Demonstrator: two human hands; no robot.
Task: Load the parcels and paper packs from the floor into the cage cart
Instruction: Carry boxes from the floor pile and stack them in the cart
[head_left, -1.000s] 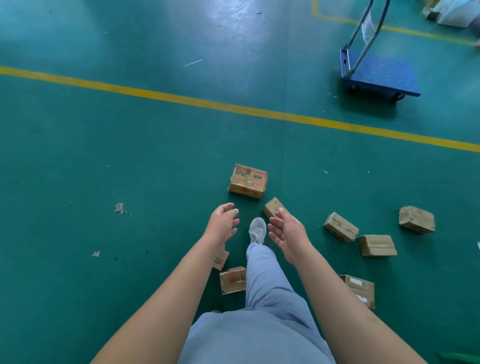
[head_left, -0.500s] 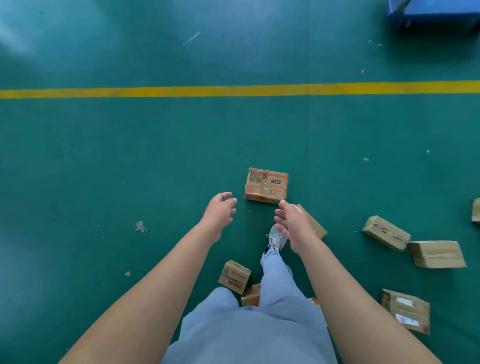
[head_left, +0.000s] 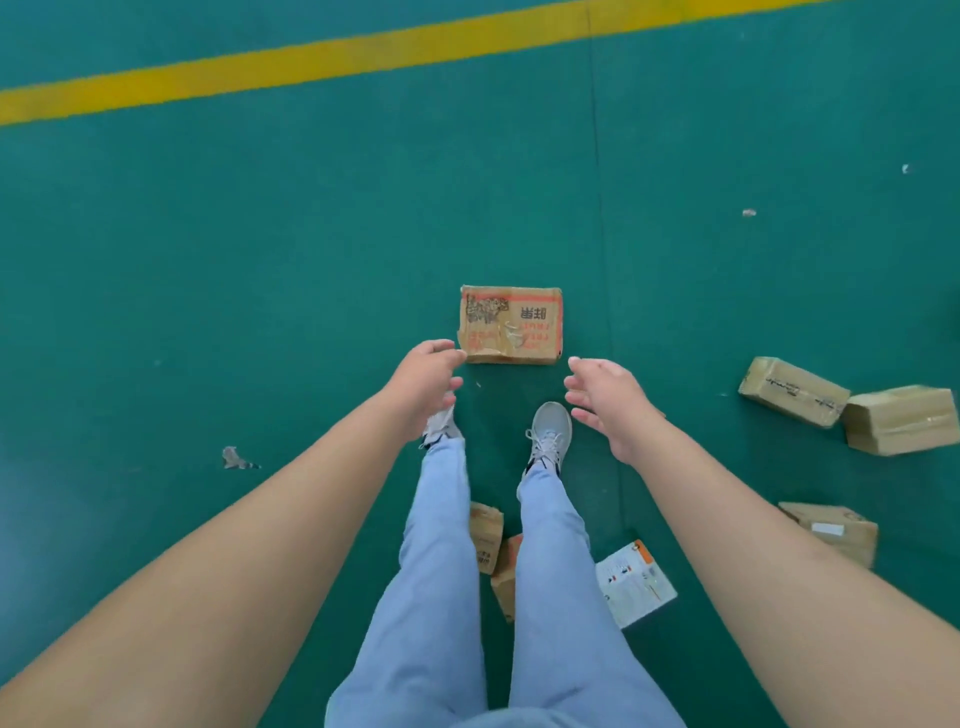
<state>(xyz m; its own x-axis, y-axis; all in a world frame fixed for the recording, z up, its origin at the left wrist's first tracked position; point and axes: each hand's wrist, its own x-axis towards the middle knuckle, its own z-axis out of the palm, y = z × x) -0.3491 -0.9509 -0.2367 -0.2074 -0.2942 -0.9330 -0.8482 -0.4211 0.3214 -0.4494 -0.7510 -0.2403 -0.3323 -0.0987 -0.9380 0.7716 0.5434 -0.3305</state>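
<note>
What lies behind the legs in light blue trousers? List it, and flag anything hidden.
Between the legs in light blue trousers, two small brown cardboard parcels show partly. A white and orange printed box lies just right of them. The parcels' covered parts are hidden behind the legs.

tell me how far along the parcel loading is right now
Nothing shows as done: the cage cart is out of view. In hand: nothing yet; the left hand and right hand reach, fingers relaxed, toward the printed parcel ahead of the shoes. Left: that parcel, two taped boxes at right, and more parcels by the legs.
</note>
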